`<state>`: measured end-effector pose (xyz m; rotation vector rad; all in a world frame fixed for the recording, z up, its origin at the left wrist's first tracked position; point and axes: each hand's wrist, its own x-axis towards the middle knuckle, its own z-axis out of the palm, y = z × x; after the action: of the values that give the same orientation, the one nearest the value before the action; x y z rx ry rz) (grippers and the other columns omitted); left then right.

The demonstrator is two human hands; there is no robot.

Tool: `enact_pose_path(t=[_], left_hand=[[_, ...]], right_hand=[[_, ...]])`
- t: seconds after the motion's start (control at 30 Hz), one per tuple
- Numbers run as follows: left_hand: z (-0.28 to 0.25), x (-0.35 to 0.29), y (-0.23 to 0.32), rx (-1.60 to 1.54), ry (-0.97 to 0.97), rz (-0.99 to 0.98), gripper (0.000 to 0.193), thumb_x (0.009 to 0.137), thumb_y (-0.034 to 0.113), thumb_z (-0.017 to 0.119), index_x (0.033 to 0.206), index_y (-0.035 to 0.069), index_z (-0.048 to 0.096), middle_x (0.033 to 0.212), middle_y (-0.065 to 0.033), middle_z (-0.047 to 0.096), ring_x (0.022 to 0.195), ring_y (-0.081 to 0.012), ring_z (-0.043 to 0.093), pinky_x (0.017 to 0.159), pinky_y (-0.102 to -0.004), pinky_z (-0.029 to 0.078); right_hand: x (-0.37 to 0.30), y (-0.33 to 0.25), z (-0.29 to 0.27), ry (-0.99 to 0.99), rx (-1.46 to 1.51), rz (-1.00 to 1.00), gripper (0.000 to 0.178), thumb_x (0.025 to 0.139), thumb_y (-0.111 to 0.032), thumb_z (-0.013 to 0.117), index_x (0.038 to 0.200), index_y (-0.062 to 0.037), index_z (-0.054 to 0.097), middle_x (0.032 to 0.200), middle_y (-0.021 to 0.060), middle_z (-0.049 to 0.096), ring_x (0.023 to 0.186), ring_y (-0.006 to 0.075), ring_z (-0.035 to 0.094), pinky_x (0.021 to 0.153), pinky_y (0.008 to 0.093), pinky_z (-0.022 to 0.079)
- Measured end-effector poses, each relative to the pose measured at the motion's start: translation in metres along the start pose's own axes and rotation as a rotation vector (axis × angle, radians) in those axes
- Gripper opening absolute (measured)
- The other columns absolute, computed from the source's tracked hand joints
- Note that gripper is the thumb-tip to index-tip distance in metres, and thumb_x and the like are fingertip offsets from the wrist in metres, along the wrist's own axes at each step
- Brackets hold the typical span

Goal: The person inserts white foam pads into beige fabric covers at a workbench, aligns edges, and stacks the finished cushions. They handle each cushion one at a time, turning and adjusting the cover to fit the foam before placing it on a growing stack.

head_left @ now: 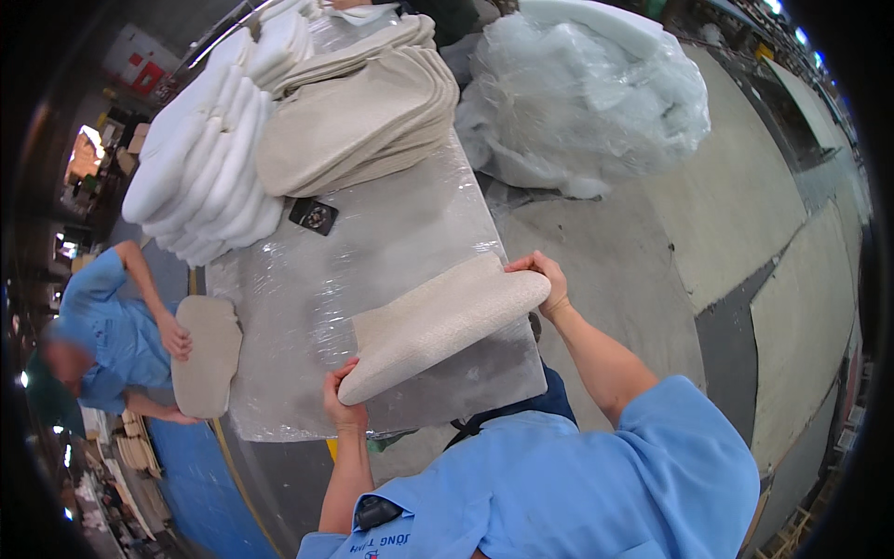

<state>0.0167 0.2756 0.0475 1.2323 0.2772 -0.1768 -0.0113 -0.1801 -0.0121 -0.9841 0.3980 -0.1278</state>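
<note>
1. Beige fabric piece (442, 326), curved, is over the bench (298, 289)'s near side!
2. Left grip (345, 399) pinches one end, right grip (549, 279) pinches the other.
3. Beyond: stacked beige pieces (349, 126) beside white padding (200, 154).

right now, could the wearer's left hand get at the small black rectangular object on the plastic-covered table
Probably, if freed: the left hand holds the curled beige fabric piece, but nothing seems to block the plastic-covered table toward the black object.

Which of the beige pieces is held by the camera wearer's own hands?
The piece at the near end of the table, between left hand and right hand. The stacked pieces lie farther up; the co-worker holds another piece.
</note>
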Motion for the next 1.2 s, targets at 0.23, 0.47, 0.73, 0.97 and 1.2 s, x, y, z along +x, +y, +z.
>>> enact_pose_path(t=[0.23,0.47,0.73,0.97,1.2], left_hand=[[-0.016,-0.036,0.035,0.122,-0.048,-0.394,0.069,0.101,0.025,0.069,0.156,-0.006,0.041,0.151,-0.0173,0.057,0.136,-0.0304,0.057,0.116,-0.0411,0.043],[0.029,-0.062,-0.002,0.738,-0.081,-0.381,0.137,0.076,0.029,0.098,0.171,0.002,0.002,0.168,-0.0307,0.029,0.151,-0.0384,0.042,0.123,-0.0457,0.038],[-0.013,-0.038,-0.008,0.159,0.076,-0.227,0.087,0.104,0.048,0.066,0.165,0.005,0.022,0.166,-0.0177,0.037,0.151,-0.0341,0.041,0.122,-0.0481,0.038],[-0.064,-0.051,0.026,-0.343,0.014,-0.051,0.052,0.109,0.044,0.061,0.148,0.01,0.056,0.14,-0.0087,0.065,0.128,-0.0291,0.064,0.109,-0.0464,0.052],[-0.011,-0.093,-0.045,0.105,0.162,-0.314,0.062,0.111,0.036,0.061,0.16,0.005,0.04,0.152,-0.0151,0.056,0.133,-0.03,0.059,0.112,-0.0441,0.05]], right_hand=[[-0.029,-0.052,0.006,-0.143,-0.226,0.428,0.078,0.101,-0.043,0.069,0.16,-0.0016,0.042,0.148,0.0197,0.062,0.14,0.0292,0.057,0.118,0.0415,0.043],[-0.051,-0.041,0.035,0.02,-1.179,0.435,0.11,0.085,-0.055,0.085,0.164,-0.0019,0.03,0.145,0.0262,0.062,0.137,0.0382,0.06,0.111,0.0468,0.051],[-0.043,-0.017,0.032,0.107,-0.65,0.065,0.062,0.108,-0.058,0.056,0.127,0.0001,0.063,0.12,0.0123,0.071,0.115,0.0254,0.065,0.103,0.0394,0.052],[-0.003,-0.062,0.081,-0.304,0.117,0.051,0.065,0.113,-0.06,0.041,0.106,-0.0037,0.073,0.15,0.0139,0.059,0.127,0.0232,0.059,0.11,0.037,0.046],[-0.003,-0.042,0.086,-0.375,-1.842,-0.047,0.078,0.108,-0.056,0.045,0.167,-0.0067,0.033,0.175,0.0208,0.028,0.163,0.0424,0.02,0.131,0.0626,0.014]])
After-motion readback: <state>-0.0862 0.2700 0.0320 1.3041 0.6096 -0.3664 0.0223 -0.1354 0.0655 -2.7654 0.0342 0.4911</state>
